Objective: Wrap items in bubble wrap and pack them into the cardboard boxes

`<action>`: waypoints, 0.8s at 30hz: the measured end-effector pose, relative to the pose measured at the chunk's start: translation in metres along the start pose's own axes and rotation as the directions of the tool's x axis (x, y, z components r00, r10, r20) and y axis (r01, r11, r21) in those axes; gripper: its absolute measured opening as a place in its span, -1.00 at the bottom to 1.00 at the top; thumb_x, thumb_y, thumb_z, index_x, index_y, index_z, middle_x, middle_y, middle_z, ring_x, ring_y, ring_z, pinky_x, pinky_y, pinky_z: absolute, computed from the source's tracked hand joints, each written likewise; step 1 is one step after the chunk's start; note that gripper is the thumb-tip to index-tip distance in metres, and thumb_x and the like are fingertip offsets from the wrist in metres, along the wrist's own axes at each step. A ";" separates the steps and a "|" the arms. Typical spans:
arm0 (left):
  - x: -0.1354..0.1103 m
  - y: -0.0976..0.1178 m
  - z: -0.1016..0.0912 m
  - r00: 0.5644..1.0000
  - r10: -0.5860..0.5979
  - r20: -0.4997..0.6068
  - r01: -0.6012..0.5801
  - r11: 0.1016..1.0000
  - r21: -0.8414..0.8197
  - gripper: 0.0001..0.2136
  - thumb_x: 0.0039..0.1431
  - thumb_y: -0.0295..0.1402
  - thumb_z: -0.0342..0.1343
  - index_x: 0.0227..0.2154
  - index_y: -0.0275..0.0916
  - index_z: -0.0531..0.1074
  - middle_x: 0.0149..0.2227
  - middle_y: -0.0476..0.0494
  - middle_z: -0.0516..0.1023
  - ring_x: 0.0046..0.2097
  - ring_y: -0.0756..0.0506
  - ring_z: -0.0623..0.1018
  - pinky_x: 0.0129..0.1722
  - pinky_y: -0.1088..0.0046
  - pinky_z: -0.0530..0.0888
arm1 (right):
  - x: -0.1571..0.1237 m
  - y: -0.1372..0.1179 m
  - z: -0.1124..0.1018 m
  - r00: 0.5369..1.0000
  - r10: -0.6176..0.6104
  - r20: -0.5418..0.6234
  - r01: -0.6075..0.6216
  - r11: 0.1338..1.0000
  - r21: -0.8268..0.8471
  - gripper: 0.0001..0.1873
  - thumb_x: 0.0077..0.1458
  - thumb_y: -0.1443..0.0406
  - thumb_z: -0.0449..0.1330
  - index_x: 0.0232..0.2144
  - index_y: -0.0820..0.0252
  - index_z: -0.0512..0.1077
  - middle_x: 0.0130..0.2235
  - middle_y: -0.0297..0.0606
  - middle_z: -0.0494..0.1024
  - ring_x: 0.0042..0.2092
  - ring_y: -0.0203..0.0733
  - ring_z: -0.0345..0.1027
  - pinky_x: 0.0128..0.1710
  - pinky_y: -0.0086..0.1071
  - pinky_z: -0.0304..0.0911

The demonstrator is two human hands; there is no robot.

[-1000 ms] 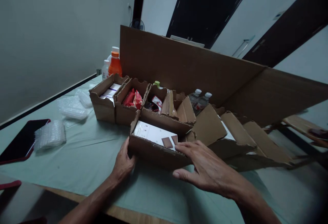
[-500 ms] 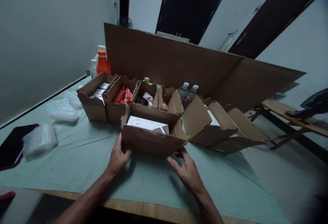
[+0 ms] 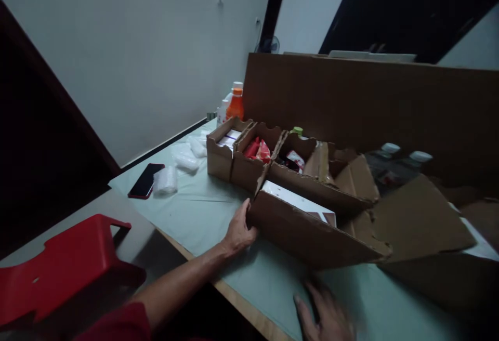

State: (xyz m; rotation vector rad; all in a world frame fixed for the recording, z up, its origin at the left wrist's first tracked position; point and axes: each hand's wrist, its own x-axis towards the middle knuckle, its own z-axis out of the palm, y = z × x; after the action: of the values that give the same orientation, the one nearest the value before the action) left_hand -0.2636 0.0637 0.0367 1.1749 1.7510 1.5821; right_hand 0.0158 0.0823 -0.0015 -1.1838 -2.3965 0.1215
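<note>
A cardboard box [image 3: 312, 239] with a low front wall stands nearest me on the cloth, a white carton [image 3: 296, 201] lying inside it. My left hand [image 3: 238, 231] grips the box's left front corner, thumb on the near side and fingers against the end wall. Below the front wall, apart from the box, my right hand [image 3: 326, 314] is over the cloth. It is somewhat blurred, its thumb and fingers spread with nothing between them. Directly behind are more cardboard boxes, one with red packets [image 3: 258, 148] and one with white cartons [image 3: 230, 137].
A phone [image 3: 146, 181] and rolls of bubble wrap [image 3: 165, 180] lie on the left of the table. An orange bottle [image 3: 235, 104] stands at the back corner. Clear bottles [image 3: 413, 167] are at right, before a tall cardboard panel [image 3: 351, 96]. A red stool [image 3: 74, 263] stands at lower left.
The view has swung left, bringing the red stool into sight. My right hand has come away from the box's right front and moved nearer to me. My left hand stays at the left corner.
</note>
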 end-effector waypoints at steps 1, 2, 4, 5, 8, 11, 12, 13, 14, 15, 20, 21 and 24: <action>-0.004 0.000 -0.003 1.000 -0.002 -0.016 0.002 1.000 0.015 -0.18 -0.09 -0.46 0.15 0.32 -0.36 0.11 0.30 -0.43 0.31 0.32 -0.35 0.31 0.35 0.03 0.21 | -0.001 -0.008 0.003 0.998 -0.064 0.019 0.063 0.998 0.012 -0.49 0.26 0.01 0.01 -0.03 0.17 0.56 0.08 -0.02 0.58 0.04 0.18 0.50 -0.10 0.01 0.43; -0.009 0.000 -0.008 1.000 0.001 -0.030 0.000 0.999 0.035 -0.19 -0.08 -0.45 0.15 0.32 -0.37 0.12 0.30 -0.44 0.31 0.32 -0.35 0.31 0.35 0.01 0.21 | -0.001 -0.017 0.006 0.991 -0.130 0.030 0.129 0.991 0.034 -0.53 0.26 0.03 0.02 -0.04 0.12 0.58 0.07 -0.06 0.60 0.03 0.15 0.52 -0.11 -0.02 0.44; -0.021 -0.001 -0.027 0.998 0.039 -0.049 -0.034 0.994 0.104 -0.25 -0.03 -0.43 0.15 0.30 -0.33 0.18 0.30 -0.42 0.32 0.31 -0.34 0.32 0.34 0.00 0.22 | 0.002 -0.033 0.011 0.969 -0.246 0.028 0.243 0.966 0.084 -0.60 0.27 0.07 0.05 -0.07 0.05 0.59 0.05 -0.10 0.61 0.01 0.11 0.53 -0.12 -0.05 0.45; -0.026 -0.002 -0.041 0.995 0.075 -0.059 -0.064 0.985 0.161 -0.30 0.00 -0.42 0.14 0.28 -0.29 0.22 0.30 -0.39 0.32 0.31 -0.33 0.32 0.34 0.00 0.23 | 0.004 -0.039 0.012 0.959 -0.284 0.016 0.281 0.955 0.099 -0.62 0.27 0.10 0.05 -0.07 0.05 0.59 0.04 -0.11 0.61 0.01 0.11 0.53 -0.12 -0.05 0.45; -0.034 -0.006 -0.101 0.967 0.194 -0.167 -0.109 0.903 0.415 -0.46 0.07 -0.40 0.12 0.18 -0.20 0.35 0.29 -0.31 0.33 0.33 -0.31 0.29 0.34 -0.02 0.21 | 0.008 -0.048 0.016 0.943 -0.333 -0.005 0.332 0.938 0.098 -0.65 0.28 0.15 0.07 -0.05 0.07 0.58 0.06 -0.09 0.60 0.03 0.13 0.52 -0.10 -0.03 0.45; -0.030 -0.012 -0.168 0.894 0.249 -0.373 0.050 0.771 0.634 -0.50 0.08 -0.40 0.12 0.14 -0.22 0.39 0.29 -0.34 0.32 0.35 -0.36 0.24 0.34 -0.08 0.17 | 0.010 -0.044 0.017 0.935 -0.354 0.016 0.351 0.932 0.092 -0.66 0.28 0.16 0.09 -0.03 0.07 0.57 0.08 -0.08 0.59 0.04 0.14 0.52 -0.11 -0.03 0.45; -0.027 -0.014 -0.188 0.876 0.247 -0.414 0.119 0.722 0.682 -0.49 0.07 -0.41 0.12 0.14 -0.26 0.38 0.31 -0.38 0.29 0.36 -0.39 0.21 0.34 -0.09 0.15 | 0.010 -0.043 0.017 0.934 -0.357 0.026 0.353 0.931 0.095 -0.66 0.28 0.16 0.09 -0.03 0.07 0.56 0.09 -0.09 0.58 0.04 0.14 0.51 -0.11 -0.03 0.45; -0.023 -0.015 -0.205 0.869 0.238 -0.433 0.171 0.677 0.716 -0.48 0.05 -0.42 0.13 0.14 -0.29 0.38 0.32 -0.42 0.26 0.37 -0.42 0.18 0.33 -0.11 0.14 | 0.010 -0.042 0.017 0.934 -0.355 0.032 0.351 0.931 0.098 -0.66 0.28 0.16 0.09 -0.02 0.06 0.56 0.09 -0.10 0.58 0.05 0.14 0.51 -0.12 -0.04 0.45; -0.019 -0.017 -0.218 0.870 0.225 -0.439 0.206 0.643 0.738 -0.46 0.03 -0.43 0.13 0.14 -0.30 0.38 0.34 -0.43 0.23 0.39 -0.43 0.15 0.33 -0.11 0.13 | 0.010 -0.041 0.016 0.935 -0.352 0.037 0.347 0.932 0.102 -0.66 0.28 0.15 0.08 -0.02 0.05 0.56 0.09 -0.11 0.58 0.05 0.14 0.51 -0.11 -0.04 0.45; -0.014 -0.019 -0.229 0.876 0.211 -0.433 0.222 0.622 0.751 -0.45 0.01 -0.45 0.14 0.14 -0.29 0.39 0.36 -0.43 0.21 0.40 -0.44 0.13 0.33 -0.12 0.13 | 0.010 -0.042 0.016 0.936 -0.348 0.040 0.343 0.933 0.107 -0.66 0.29 0.16 0.08 -0.02 0.05 0.56 0.09 -0.11 0.58 0.05 0.13 0.51 -0.10 -0.04 0.45; 0.012 -0.022 -0.254 0.900 0.172 -0.401 0.208 0.639 0.741 -0.61 -0.03 -0.51 0.12 -0.09 -0.21 0.55 0.27 -0.33 0.38 0.36 -0.42 0.22 0.31 -0.09 0.15 | 0.011 -0.050 0.015 0.951 -0.307 -0.034 0.309 0.940 0.144 -0.65 0.30 0.12 0.06 -0.09 0.08 0.59 0.05 -0.08 0.61 0.01 0.12 0.53 -0.10 -0.03 0.43; 0.017 -0.019 -0.256 0.901 0.169 -0.400 0.203 0.650 0.732 -0.68 -0.01 -0.50 0.11 -0.17 -0.22 0.57 0.21 -0.33 0.46 0.32 -0.42 0.29 0.30 -0.08 0.17 | 0.010 -0.051 0.015 0.955 -0.292 -0.050 0.296 0.943 0.152 -0.64 0.30 0.11 0.05 -0.10 0.07 0.59 0.04 -0.09 0.61 0.00 0.11 0.53 -0.10 -0.03 0.43; 0.022 -0.003 -0.258 0.893 0.182 -0.412 0.178 0.698 0.694 -0.78 0.08 -0.45 0.03 -0.29 -0.25 0.58 0.03 -0.35 0.59 0.16 -0.37 0.48 0.22 -0.03 0.28 | 0.009 -0.052 0.018 0.960 -0.272 -0.061 0.279 0.944 0.178 -0.66 0.29 0.11 0.07 -0.11 0.06 0.59 0.02 -0.10 0.62 -0.01 0.10 0.53 -0.11 -0.01 0.43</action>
State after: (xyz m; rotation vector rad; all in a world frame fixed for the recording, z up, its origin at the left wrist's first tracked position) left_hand -0.4883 -0.0546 0.0897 1.1647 2.8669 1.2327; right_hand -0.0346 0.0595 0.0006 -0.7524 -2.4311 0.2261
